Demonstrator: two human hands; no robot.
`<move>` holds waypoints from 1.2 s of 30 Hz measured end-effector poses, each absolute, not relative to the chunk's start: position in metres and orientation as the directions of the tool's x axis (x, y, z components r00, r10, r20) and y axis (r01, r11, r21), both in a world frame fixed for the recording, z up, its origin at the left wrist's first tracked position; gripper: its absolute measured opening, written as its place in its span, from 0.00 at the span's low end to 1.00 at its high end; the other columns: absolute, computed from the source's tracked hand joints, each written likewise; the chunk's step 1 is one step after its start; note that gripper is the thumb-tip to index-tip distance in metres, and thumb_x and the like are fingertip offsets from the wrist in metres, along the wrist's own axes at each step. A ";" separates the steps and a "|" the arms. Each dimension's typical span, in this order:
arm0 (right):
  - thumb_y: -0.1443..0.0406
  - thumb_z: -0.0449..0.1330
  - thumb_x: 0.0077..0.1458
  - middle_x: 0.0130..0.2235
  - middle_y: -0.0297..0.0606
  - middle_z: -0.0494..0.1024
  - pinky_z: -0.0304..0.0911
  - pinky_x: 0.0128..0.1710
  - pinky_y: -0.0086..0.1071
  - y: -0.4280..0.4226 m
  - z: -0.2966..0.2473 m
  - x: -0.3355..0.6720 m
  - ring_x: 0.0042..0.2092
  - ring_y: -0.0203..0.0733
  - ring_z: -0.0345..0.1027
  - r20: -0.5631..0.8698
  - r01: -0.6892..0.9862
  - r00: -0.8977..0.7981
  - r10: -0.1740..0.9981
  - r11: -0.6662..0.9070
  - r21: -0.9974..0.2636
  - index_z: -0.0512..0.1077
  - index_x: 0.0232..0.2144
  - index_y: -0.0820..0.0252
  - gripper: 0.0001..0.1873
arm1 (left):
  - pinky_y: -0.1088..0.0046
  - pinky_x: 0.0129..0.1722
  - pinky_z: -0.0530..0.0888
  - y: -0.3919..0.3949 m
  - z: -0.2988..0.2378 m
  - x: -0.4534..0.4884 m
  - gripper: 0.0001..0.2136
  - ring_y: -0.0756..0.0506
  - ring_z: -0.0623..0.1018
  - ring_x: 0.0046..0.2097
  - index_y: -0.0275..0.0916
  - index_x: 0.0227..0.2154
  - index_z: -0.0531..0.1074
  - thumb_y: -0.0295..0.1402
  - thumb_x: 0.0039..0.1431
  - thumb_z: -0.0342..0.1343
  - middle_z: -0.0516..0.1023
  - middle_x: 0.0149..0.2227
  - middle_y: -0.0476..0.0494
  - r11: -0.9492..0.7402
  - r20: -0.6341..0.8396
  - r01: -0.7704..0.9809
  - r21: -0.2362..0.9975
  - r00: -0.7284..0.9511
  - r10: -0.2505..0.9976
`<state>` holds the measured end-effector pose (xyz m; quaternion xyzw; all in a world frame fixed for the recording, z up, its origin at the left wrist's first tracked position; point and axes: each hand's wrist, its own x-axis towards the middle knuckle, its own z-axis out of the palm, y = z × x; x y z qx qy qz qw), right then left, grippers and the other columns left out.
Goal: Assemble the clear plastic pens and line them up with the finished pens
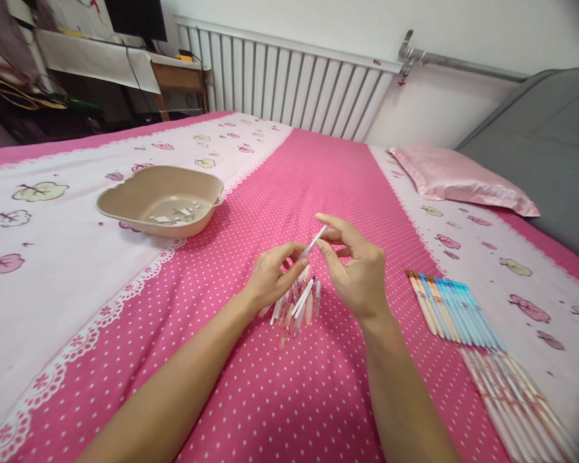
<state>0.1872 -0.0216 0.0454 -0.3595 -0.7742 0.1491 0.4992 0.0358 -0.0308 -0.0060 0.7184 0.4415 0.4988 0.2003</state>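
Between my two hands is a slim white pen (315, 239), tilted up toward the right. The fingers of my left hand (276, 271) are closed around its lower end. My right hand (354, 263) pinches it near the upper end with thumb and fingers. Right below the hands, a loose pile of white, clear and pinkish pens and pen parts (296, 308) lies on the pink dotted bedspread (251, 386). My left hand partly covers this pile.
A beige plastic basin (161, 199) with small white scraps sits at the left. Blue and cream pens (456, 308) lie in a row at the right, with a row of pinkish pens (521, 405) nearer. Behind are a pink pillow (463, 177) and a white radiator (289, 77).
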 end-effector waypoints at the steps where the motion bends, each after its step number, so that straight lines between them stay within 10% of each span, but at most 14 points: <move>1: 0.69 0.52 0.57 0.38 0.32 0.77 0.69 0.38 0.32 -0.021 0.045 0.187 0.39 0.36 0.71 0.643 0.417 -0.283 0.711 0.695 -0.585 0.68 0.51 0.49 0.20 | 0.72 0.35 0.70 -0.031 -0.006 0.036 0.09 0.49 0.74 0.34 0.38 0.38 0.70 0.35 0.60 0.50 0.76 0.34 0.45 -0.530 0.543 0.424 0.735 0.102 0.834; 11: 0.70 0.50 0.57 0.43 0.38 0.76 0.68 0.42 0.38 -0.016 0.043 0.191 0.43 0.40 0.71 0.536 0.484 -0.258 0.804 0.588 -0.648 0.58 0.59 0.49 0.27 | 0.73 0.32 0.70 -0.027 -0.009 0.033 0.11 0.48 0.75 0.34 0.37 0.39 0.70 0.39 0.58 0.53 0.76 0.34 0.44 -0.419 0.436 0.217 0.882 -0.040 0.899; 20: 0.69 0.51 0.55 0.43 0.44 0.78 0.64 0.45 0.41 0.008 0.004 0.198 0.45 0.46 0.71 0.088 0.805 -0.287 0.954 0.290 -0.518 0.70 0.49 0.58 0.19 | 0.74 0.31 0.70 -0.024 -0.011 0.028 0.09 0.49 0.74 0.33 0.36 0.38 0.69 0.35 0.57 0.53 0.75 0.32 0.44 -0.382 0.403 0.149 0.912 -0.151 0.903; 27: 0.72 0.48 0.55 0.52 0.44 0.70 0.56 0.52 0.38 0.015 -0.020 0.185 0.54 0.43 0.62 0.063 0.725 -0.532 0.845 0.492 -0.482 0.70 0.49 0.56 0.21 | 0.75 0.29 0.68 -0.023 -0.012 0.027 0.09 0.50 0.72 0.30 0.36 0.37 0.69 0.36 0.56 0.53 0.74 0.30 0.46 -0.382 0.403 0.143 0.913 -0.167 0.900; 36: 0.76 0.47 0.48 0.39 0.41 0.72 0.57 0.41 0.31 0.013 -0.016 0.188 0.42 0.40 0.64 0.034 0.726 -0.554 0.832 0.503 -0.468 0.68 0.34 0.60 0.14 | 0.75 0.28 0.68 -0.023 -0.011 0.027 0.09 0.50 0.72 0.29 0.37 0.37 0.68 0.37 0.56 0.53 0.74 0.30 0.46 -0.363 0.387 0.154 0.919 -0.175 0.905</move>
